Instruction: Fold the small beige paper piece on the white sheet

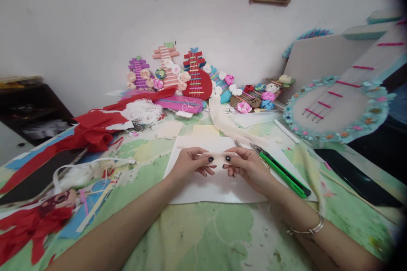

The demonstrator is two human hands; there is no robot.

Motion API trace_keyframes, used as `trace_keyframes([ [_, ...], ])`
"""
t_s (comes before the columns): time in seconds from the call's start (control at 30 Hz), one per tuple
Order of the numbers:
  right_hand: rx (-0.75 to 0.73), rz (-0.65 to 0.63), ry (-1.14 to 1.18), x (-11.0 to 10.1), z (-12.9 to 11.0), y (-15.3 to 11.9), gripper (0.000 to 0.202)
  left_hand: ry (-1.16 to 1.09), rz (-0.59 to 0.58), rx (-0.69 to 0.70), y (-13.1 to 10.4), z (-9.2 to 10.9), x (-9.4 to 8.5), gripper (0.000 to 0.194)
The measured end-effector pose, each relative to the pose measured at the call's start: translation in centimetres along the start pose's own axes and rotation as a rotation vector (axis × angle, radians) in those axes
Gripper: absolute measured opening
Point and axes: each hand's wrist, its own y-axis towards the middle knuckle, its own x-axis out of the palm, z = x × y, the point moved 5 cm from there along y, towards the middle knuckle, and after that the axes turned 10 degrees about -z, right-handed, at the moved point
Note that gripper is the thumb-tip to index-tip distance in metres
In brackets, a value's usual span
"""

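Observation:
A small pale strip, perhaps paper [219, 159], is stretched level between my two hands. My left hand [193, 163] pinches its left end, thumb in front and fingers curled behind. At the right end, my right hand [246, 164] holds it the same way. Both hands are above a white sheet [203, 190] lying on the green patterned tablecloth [219, 228]. Just right of my right hand, a green and black cutter [282, 171] rests across the sheet, with the metal tips of another tool beside it.
Red crepe paper [95, 129] and white string [144, 112] lie at the left. Paper-flower instruments [197, 78] stand along the wall. A black phone [358, 175] and a large decorated instrument [337, 110] are at the right. A cream strip [222, 120] trails behind the sheet.

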Motion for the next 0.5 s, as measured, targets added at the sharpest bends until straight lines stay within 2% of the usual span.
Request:
trace_keyframes([
  [0.2, -0.023, -0.002, 0.114, -0.06, -0.23, -0.18, 0.018, -0.139, -0.045, 0.052, -0.25, 0.48, 0.24, 0.026],
  [0.5, -0.064, -0.039, 0.143, 0.19, -0.52, -0.41, 0.012, -0.274, -0.068, 0.063, -0.59, 0.73, 0.53, 0.014],
])
